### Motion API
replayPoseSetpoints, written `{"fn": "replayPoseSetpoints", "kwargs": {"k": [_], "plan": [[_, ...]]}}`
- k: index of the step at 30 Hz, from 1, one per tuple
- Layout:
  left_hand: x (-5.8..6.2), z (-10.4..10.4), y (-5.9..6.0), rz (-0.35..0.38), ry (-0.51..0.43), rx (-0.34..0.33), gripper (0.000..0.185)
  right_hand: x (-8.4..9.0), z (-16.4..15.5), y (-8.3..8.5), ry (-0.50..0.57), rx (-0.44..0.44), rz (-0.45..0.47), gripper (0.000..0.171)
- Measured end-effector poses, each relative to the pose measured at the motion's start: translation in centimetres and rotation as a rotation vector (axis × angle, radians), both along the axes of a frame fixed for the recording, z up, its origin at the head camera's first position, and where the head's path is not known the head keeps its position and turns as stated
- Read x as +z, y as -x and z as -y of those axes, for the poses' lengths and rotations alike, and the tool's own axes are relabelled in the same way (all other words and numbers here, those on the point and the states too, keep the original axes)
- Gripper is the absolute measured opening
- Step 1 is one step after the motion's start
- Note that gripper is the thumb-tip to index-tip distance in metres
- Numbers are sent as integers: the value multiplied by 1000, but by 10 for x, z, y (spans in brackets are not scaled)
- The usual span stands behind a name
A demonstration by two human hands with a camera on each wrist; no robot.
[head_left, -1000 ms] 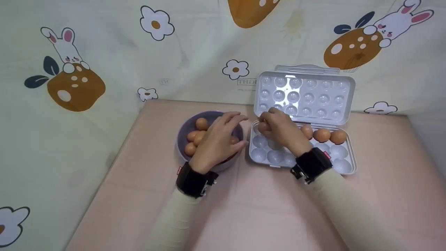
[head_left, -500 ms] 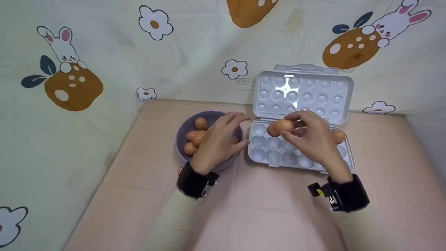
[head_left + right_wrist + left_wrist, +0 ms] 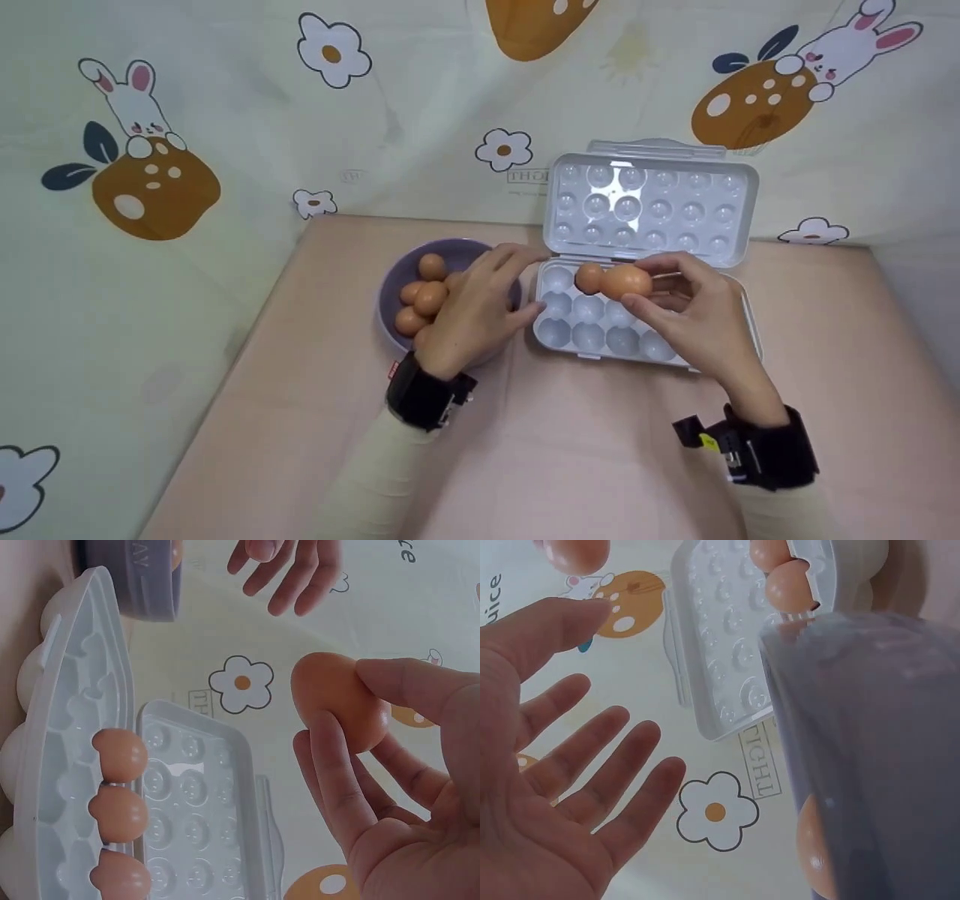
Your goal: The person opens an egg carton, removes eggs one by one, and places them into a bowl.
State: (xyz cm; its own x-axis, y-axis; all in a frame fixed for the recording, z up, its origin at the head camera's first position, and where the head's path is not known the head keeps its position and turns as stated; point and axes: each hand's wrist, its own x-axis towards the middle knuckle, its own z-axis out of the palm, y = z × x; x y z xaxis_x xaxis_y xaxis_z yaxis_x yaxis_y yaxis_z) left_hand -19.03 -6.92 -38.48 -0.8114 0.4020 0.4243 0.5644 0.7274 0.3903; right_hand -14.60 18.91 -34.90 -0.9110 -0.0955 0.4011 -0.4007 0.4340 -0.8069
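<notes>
My right hand (image 3: 694,315) pinches 1 brown egg (image 3: 626,282) over the clear plastic egg tray (image 3: 559,341); I judge it needs lowering into a free cup, while my left hand (image 3: 472,311) rests slack-fingered over the purple bowl (image 3: 394,289).

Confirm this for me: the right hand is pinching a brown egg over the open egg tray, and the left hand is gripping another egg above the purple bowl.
Not quite. The left hand grips nothing: the left wrist view shows its palm bare and fingers spread above the purple bowl. The rest holds: the right hand pinches a brown egg over the open egg tray.
</notes>
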Motion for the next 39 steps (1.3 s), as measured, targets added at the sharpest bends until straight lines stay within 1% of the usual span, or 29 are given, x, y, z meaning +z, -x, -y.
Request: {"fn": "replayPoseSetpoints", "kwargs": {"k": [4, 9, 11, 15, 16, 18, 24, 26, 30, 33, 35, 39], "plan": [[1, -4, -1, -15, -39, -46, 55, -6, -1, 3, 23, 22, 34, 38], [0, -8, -2, -43, -49, -113, 57, -24, -2, 11, 56, 76, 114, 41], [0, -11, -3, -59, -76, -168, 58, -30, -3, 14, 81, 113, 130, 41], [-2, -18, -4, -75, -171, -306, 57, -35, -1, 16, 124, 185, 141, 41], [-3, -20, -4, -73, -191, -332, 57, -36, 0, 15, 125, 191, 144, 41], [-4, -24, -6, -80, -208, -356, 55, -36, 2, 14, 123, 197, 153, 41], [-7, -30, -9, -103, -211, -357, 46, -37, 6, 11, 135, 227, 171, 41], [-8, -30, -10, -111, -206, -347, 42, -38, 7, 11, 131, 236, 184, 42], [-8, -28, -9, -115, -171, -334, 39, -38, 7, 10, 79, 253, 194, 43], [-4, -23, -7, -96, -144, -325, 39, -36, 5, 11, 55, 272, 182, 43], [-1, -16, -6, -79, -124, -297, 40, -35, 3, 11, 59, 273, 175, 42], [7, 5, -1, -54, -116, -209, 39, -34, -1, 13, 59, 248, 145, 37]]}}
